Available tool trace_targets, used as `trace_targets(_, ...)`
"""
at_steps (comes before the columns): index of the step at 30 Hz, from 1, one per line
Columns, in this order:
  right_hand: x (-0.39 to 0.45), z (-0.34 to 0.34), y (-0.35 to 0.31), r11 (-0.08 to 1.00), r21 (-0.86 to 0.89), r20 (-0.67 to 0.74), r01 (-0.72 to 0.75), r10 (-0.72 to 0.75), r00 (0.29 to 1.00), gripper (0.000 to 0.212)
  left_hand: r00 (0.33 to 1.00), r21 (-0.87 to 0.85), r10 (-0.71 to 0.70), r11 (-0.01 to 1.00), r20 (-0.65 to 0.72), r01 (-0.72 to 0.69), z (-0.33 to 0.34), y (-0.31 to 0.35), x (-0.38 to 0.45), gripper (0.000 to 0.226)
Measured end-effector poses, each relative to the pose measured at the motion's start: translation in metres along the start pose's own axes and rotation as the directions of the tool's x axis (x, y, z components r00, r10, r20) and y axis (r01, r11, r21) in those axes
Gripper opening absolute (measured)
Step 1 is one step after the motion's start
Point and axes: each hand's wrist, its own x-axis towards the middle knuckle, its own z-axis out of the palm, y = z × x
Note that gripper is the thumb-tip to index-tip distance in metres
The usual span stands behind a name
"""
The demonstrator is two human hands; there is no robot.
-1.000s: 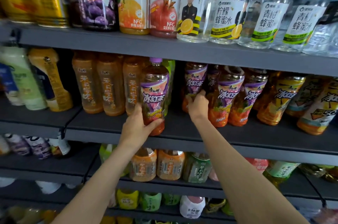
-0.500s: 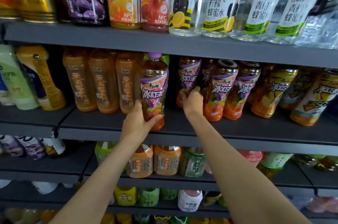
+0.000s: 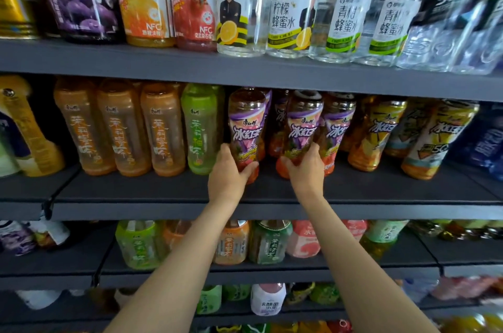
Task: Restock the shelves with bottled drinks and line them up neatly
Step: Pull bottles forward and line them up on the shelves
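On the middle dark shelf (image 3: 163, 193) stand purple-labelled iced tea bottles. My left hand (image 3: 227, 174) grips the lower part of the leftmost one, a purple-label tea bottle (image 3: 246, 125), which stands upright just right of a green tea bottle (image 3: 200, 128). My right hand (image 3: 307, 169) grips the base of the second purple-label tea bottle (image 3: 303, 123) beside it. A third one (image 3: 337, 125) stands close on its right, and more of the same sit behind them, partly hidden.
Three orange tea bottles (image 3: 122, 128) fill the shelf to the left, yellow-labelled tea bottles (image 3: 381, 131) the right. The upper shelf holds juice cartons and clear honey-water bottles (image 3: 288, 6). Lower shelves hold several more drinks (image 3: 269, 241). Bare shelf front lies below the hands.
My left hand pushed its purple bottle back under the upper shelf, next to the green bottle. My right hand moved from a rear bottle to the front bottle beside it.
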Motion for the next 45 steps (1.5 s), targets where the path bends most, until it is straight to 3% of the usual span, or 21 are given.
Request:
trace_targets(8, -0.011, 0.001, 0.001, 0.998, -0.017, -0.011, 0.065, -0.065, 0.998, 0.049, 0.996, -0.002, 0.019, 1.0, -0.091, -0.019, 0.012, 0.001, -0.002, 0.055)
trace_targets(24, -0.007, -0.01, 0.002, 0.987, -0.077, 0.06, 0.139, -0.134, 0.989, 0.048, 0.998, 0.05, 0.061, 0.997, -0.032, -0.059, 0.027, 0.015, -0.011, 0.057)
trace_targets(27, -0.005, -0.012, 0.001, 0.988, -0.075, 0.088, 0.134, -0.127, 0.988, 0.052, 0.99, 0.018, 0.064, 0.998, -0.128, -0.063, 0.022, 0.017, -0.022, 0.069)
trace_targets(30, -0.006, -0.016, 0.001, 0.988, -0.069, 0.085, 0.138, -0.132, 0.988, 0.054, 0.937, 0.057, 0.189, 0.982, -0.295, -0.18, 0.016, 0.022, -0.04, 0.053)
trace_targets(32, -0.012, -0.021, 0.005, 0.985, -0.057, 0.072, 0.161, -0.157, 0.985, 0.048, 0.937, 0.035, 0.247, 0.968, -0.247, -0.247, 0.016, 0.029, -0.047, 0.049)
trace_targets(35, -0.03, -0.026, 0.01, 0.969, 0.004, 0.058, 0.246, -0.246, 0.968, 0.036, 0.947, 0.017, 0.284, 0.958, -0.15, -0.285, 0.02, 0.047, -0.046, 0.061)
trace_targets(37, -0.037, -0.029, 0.007, 0.948, 0.058, 0.112, 0.312, -0.317, 0.942, 0.033, 0.955, 0.004, 0.257, 0.966, -0.147, -0.259, 0.022, 0.054, -0.045, 0.064)
trace_targets(39, -0.036, -0.037, 0.005, 0.927, 0.131, 0.272, 0.352, -0.374, 0.886, 0.037, 0.956, 0.001, 0.234, 0.971, -0.177, -0.237, 0.017, 0.052, -0.044, 0.06)
trace_targets(42, -0.016, -0.049, 0.007, 0.92, 0.3, 0.463, 0.251, -0.371, 0.805, 0.027, 0.954, 0.008, 0.202, 0.979, -0.223, -0.205, -0.002, 0.038, -0.043, 0.053)
trace_targets(44, 0.001, -0.042, 0.011, 0.947, 0.261, 0.385, 0.187, -0.28, 0.88, 0.03, 0.959, 0.014, 0.185, 0.982, -0.216, -0.186, -0.014, 0.03, -0.042, 0.053)
trace_targets(45, 0.01, -0.032, 0.01, 0.971, 0.161, 0.317, 0.175, -0.219, 0.923, 0.035, 0.962, 0.02, 0.184, 0.983, -0.203, -0.184, -0.018, 0.027, -0.041, 0.054)
